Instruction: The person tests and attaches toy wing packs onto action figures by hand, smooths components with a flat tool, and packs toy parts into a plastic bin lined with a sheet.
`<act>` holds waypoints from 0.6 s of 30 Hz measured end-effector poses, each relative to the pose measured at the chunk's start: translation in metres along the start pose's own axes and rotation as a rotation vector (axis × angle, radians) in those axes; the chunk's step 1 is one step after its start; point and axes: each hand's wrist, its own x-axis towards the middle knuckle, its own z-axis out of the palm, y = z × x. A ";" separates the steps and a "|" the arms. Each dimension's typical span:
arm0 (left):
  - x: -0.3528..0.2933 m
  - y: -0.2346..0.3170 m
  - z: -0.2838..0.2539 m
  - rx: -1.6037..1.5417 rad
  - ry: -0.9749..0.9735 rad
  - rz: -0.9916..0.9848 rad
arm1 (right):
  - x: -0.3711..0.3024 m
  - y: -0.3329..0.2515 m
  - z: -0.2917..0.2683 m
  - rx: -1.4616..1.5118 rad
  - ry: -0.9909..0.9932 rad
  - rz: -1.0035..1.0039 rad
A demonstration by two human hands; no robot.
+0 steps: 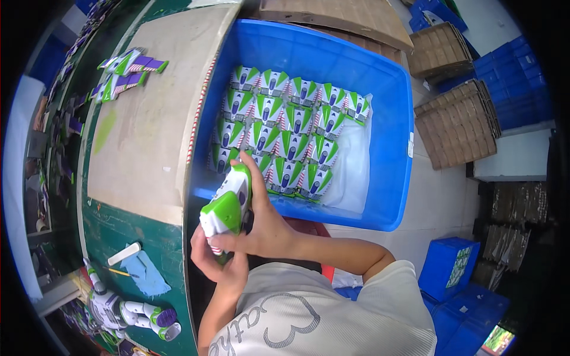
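Observation:
Both hands hold one white and green toy jetpack (227, 203) in front of my body, beside the table edge. My right hand (261, 222) wraps its right side, fingers stretched up along it and thumb across its lower end. My left hand (215, 264) is closed round the bottom of it. Beyond them, a big blue bin (389, 148) holds rows of similar white and green jetpacks (294, 118) with purple marks, lying close together on a white sheet. Two more toy pieces with purple wings (127, 74) lie on the cardboard-topped table to the left.
The cardboard sheet (154, 130) covers part of a green table (133, 222). On the table are a blue cloth (148, 276), a white stick-like tool (124, 254) and a jointed toy figure (127, 311). Cardboard stacks (457, 124) and blue crates (448, 267) stand on the right.

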 end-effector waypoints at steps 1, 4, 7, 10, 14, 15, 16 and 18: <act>0.006 -0.001 0.008 0.031 -0.035 0.032 | 0.007 0.003 -0.007 -0.047 0.009 -0.010; 0.020 -0.009 0.037 -0.046 -0.064 0.156 | 0.022 -0.001 -0.034 -0.099 0.014 0.020; 0.030 -0.015 0.060 -0.076 -0.099 0.158 | 0.039 0.004 -0.060 -0.102 0.004 0.024; 0.042 -0.013 0.072 -0.061 -0.329 0.033 | 0.050 0.012 -0.084 0.028 0.073 0.037; 0.059 -0.012 0.071 -0.091 -0.399 -0.009 | 0.079 0.076 -0.168 -0.055 0.419 0.145; 0.059 -0.016 0.061 -0.029 -0.368 -0.034 | 0.085 0.095 -0.197 -0.024 0.557 0.263; 0.058 -0.020 0.054 0.019 -0.342 -0.055 | 0.085 0.131 -0.244 -0.138 0.664 0.345; 0.054 -0.028 0.037 0.126 -0.299 -0.118 | 0.067 0.198 -0.327 -0.519 0.855 0.479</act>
